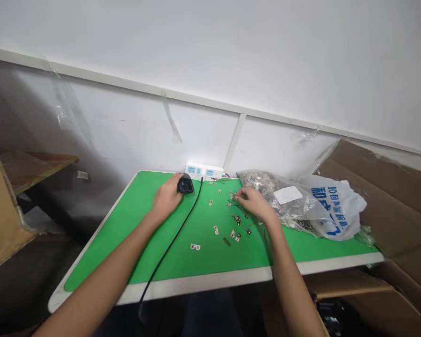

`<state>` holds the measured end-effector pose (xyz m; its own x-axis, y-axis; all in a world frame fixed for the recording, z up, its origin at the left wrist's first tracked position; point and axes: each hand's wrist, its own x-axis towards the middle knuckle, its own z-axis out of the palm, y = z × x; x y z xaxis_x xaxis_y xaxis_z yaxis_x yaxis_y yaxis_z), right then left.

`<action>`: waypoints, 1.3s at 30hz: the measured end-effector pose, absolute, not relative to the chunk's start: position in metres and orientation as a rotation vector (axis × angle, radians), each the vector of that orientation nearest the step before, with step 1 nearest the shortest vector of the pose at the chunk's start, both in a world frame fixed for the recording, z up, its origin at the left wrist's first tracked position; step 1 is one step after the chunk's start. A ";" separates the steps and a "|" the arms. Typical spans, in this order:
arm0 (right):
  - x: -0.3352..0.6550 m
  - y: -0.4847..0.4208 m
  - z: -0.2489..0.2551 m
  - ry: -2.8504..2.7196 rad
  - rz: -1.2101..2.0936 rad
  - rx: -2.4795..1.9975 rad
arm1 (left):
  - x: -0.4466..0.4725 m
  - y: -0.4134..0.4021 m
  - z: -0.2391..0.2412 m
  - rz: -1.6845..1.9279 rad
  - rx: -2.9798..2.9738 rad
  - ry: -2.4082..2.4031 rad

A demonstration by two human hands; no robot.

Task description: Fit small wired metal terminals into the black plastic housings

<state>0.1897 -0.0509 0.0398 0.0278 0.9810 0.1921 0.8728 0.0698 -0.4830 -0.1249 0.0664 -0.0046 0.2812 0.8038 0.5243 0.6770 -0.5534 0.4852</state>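
On the smooth green desk (154, 269), flat, pale pieces (197, 247) with rounded ends lie scattered. Farther, the left hand (168, 193), half curled, holds a black plastic case (185, 184) near the cable (178, 232); its hollow side faces the person, its long axis is unclear. The right hand (251, 200) pinches among small parts, beside a crinkled clear bag (261, 181); I cannot tell its grip. Behind, a white power strip (205, 169) lies lengthwise along the wall (150, 140).

on the table (175, 264), a power strip (198, 171) lies behind small parts (216, 230); bags (340, 206) lie to their right.
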 end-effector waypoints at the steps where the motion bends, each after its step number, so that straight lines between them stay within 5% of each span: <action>1: 0.187 -0.062 0.038 -1.874 0.288 -1.806 | -0.125 0.068 -0.005 1.139 2.376 1.374; 13: 0.145 -0.162 0.027 -1.875 0.398 -1.719 | -0.123 0.062 0.003 1.261 2.233 1.345; 23: 0.163 -0.190 -0.012 -1.627 -0.014 -1.806 | -0.124 0.063 0.003 1.257 2.243 1.325; 39: 0.205 -0.167 -0.034 -1.509 -0.175 -2.076 | -0.126 0.062 0.005 1.197 2.301 1.346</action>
<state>0.2053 -0.1665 -0.0339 0.3573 0.8358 0.4170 0.9089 -0.2082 -0.3613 -0.1260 0.0615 0.0045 0.2492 0.8059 0.5371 0.6274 -0.5568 0.5444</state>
